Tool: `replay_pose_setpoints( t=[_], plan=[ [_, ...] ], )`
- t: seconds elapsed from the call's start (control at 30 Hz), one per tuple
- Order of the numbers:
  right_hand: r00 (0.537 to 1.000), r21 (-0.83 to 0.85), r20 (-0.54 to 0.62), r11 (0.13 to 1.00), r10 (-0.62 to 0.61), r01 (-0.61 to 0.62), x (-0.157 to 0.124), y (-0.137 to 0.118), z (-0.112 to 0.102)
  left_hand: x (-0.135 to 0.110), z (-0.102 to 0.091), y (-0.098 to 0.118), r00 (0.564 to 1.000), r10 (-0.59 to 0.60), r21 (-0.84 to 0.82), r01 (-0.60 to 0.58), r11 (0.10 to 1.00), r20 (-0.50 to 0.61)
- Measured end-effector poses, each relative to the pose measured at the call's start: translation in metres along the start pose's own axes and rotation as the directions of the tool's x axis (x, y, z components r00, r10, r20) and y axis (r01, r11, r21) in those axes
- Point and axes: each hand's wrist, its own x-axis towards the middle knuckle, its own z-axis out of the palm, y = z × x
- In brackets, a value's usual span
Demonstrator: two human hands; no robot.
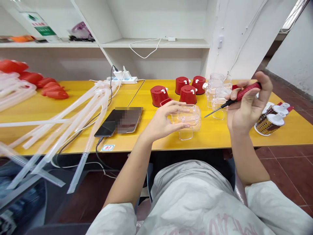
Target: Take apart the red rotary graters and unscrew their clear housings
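In the head view, the person's hands are raised over a yellow table (215, 138). The left hand (160, 122) holds a clear plastic container (190, 122) from the side, its fingers (174, 109) spread wide across the top. The right hand (246, 106) is closed around a red-handled screwdriver (246, 91), fingers curled narrowly on the grip, and the thin metal shaft (216, 109) points left, its tip just beside the container. Behind them stand three more clear containers (217, 96) and four red cups (181, 85). Two drum graters (269, 122) sit to the right. To the left lie a partly blurred phone (105, 128), a spread of white plastic tubes (73, 120) and a row of red pieces (44, 86) — a power strip (122, 80) sits at the table's back edge.
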Motion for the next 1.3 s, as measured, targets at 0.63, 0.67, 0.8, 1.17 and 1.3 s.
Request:
replay_pose_setpoints(
  t=[0.63, 0.67, 0.8, 1.17, 1.3],
  plan=[
    [0.535, 0.110, 0.843, 0.992, -0.062, -0.059, 0.118, -0.002, 0.085, 0.000, -0.005, -0.005, 0.999, 0.009, 0.037, -0.007, 0.999, -0.039],
    [0.530, 0.124, 0.845, 0.991, -0.077, -0.054, 0.123, -0.001, 0.089, -0.001, -0.007, -0.005, 0.999, 0.001, 0.039, 0.001, 0.999, -0.043],
    [0.610, 0.173, 0.786, 0.983, -0.100, -0.062, 0.126, 0.005, 0.097, -0.006, -0.013, -0.006, 0.998, -0.025, 0.054, 0.027, 0.998, -0.049],
    [0.540, 0.064, 0.841, 0.988, 0.023, -0.143, 0.105, 0.010, 0.099, -0.004, -0.018, -0.006, 0.998, -0.059, 0.060, 0.061, 0.996, -0.038],
    [0.522, -0.021, 0.847, 0.988, 0.100, -0.154, 0.107, 0.017, 0.103, -0.004, -0.019, -0.006, 0.997, -0.063, 0.067, 0.066, 0.996, -0.044]
  ],
)
